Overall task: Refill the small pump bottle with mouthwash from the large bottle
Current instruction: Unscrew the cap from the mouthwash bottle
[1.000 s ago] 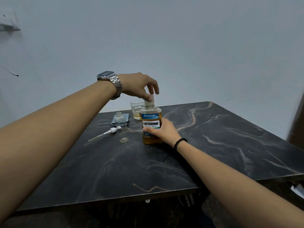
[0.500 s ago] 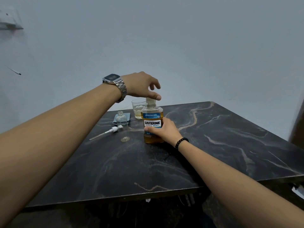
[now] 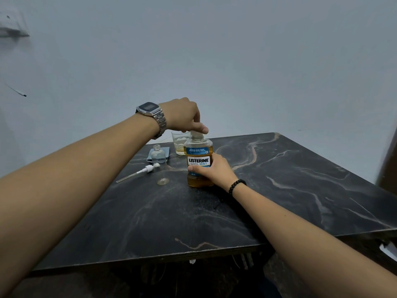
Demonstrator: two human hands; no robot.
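Observation:
The large mouthwash bottle (image 3: 198, 162) with amber liquid and a blue-white label stands upright mid-table. My right hand (image 3: 211, 171) wraps its lower body from the right. My left hand (image 3: 184, 117), a metal watch on the wrist, is curled over the bottle's clear cap (image 3: 196, 134), fingers closed around it. The small clear bottle (image 3: 158, 155) stands open-necked to the left. Its white pump head with a long tube (image 3: 141, 172) lies on the table in front of it.
A glass tumbler (image 3: 180, 142) with a little yellow liquid stands behind the large bottle. A blue-grey cloth (image 3: 165, 152) lies under the small bottle. A small clear round cap (image 3: 162, 181) lies left of the large bottle. The dark marbled table (image 3: 279, 190) has edges near front and right.
My left hand has closed down over the large bottle's cap, fingers curling from spread to gripping. My right hand and the bottle stay where they were.

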